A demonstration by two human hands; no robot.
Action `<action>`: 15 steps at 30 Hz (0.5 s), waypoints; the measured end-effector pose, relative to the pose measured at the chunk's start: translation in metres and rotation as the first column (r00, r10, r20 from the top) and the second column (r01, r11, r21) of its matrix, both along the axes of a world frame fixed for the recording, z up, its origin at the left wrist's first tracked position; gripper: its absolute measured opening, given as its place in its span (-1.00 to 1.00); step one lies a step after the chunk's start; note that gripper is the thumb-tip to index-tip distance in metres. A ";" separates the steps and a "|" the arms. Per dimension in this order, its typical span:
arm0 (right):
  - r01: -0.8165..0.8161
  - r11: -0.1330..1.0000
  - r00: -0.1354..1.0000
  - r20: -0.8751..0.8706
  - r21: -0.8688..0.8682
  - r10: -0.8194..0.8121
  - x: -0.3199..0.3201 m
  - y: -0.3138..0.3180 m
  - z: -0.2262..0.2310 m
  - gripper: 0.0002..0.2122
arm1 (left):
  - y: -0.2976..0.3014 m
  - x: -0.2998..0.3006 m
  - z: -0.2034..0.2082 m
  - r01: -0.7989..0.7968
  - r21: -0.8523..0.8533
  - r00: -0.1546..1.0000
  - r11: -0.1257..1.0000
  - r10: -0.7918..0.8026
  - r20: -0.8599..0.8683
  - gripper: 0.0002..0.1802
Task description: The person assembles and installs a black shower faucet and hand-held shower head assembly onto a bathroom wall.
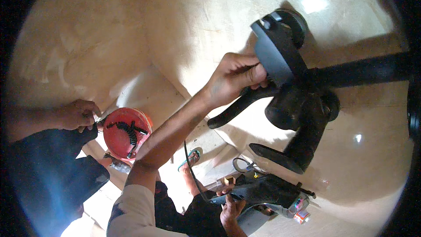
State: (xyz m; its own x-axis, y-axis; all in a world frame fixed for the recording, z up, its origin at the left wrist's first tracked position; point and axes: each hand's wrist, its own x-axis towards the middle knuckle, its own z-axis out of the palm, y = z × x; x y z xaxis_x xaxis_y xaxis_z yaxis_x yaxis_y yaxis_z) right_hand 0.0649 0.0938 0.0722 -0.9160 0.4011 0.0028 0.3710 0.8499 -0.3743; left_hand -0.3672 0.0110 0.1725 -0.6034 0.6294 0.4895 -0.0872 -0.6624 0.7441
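My left hand (pixel 239 75), at the end of a raised arm in a pale sleeve, pinches the edge of a curved dark-grey cover (pixel 275 57). The cover sits on a black jointed fixture (pixel 302 105) with round ends, a curved arm and a flat paddle-like end. A thick black bar (pixel 364 70) runs from the fixture to the right rim. Low in the picture, my right hand (pixel 231 208) is wrapped round a dark handheld object (pixel 217 199); its kind is unclear. A thin black cable (pixel 189 162) leads up from near that object.
At left, another person in dark clothes sits with a hand (pixel 81 116) beside a red bucket (pixel 120 147); a coiled black cable (pixel 131 137) lies on top. A black bag or case (pixel 272 188) with small items rests near my right hand. A sandaled foot (pixel 192 158) is on the floor.
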 end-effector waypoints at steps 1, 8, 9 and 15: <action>-0.112 0.986 0.992 -0.045 0.123 0.118 -0.003 0.002 0.003 -0.76 | 0.002 0.001 0.000 -0.094 0.021 0.995 0.995 0.093 0.033 -0.64; -0.057 0.914 0.992 -0.129 -0.402 0.006 -0.033 0.000 0.015 -0.82 | 0.019 0.038 0.014 -0.350 0.291 0.909 0.890 0.249 0.333 -0.74; -0.046 0.911 0.988 -0.151 -0.410 -0.018 -0.031 0.000 0.014 -0.81 | 0.018 0.037 0.015 -0.370 0.227 0.912 0.901 0.306 0.273 -0.79; 0.012 0.905 0.995 -0.084 -0.425 -0.053 -0.039 0.000 0.021 -0.78 | 0.017 0.021 0.010 -0.258 -0.053 0.943 0.965 0.263 0.205 -0.71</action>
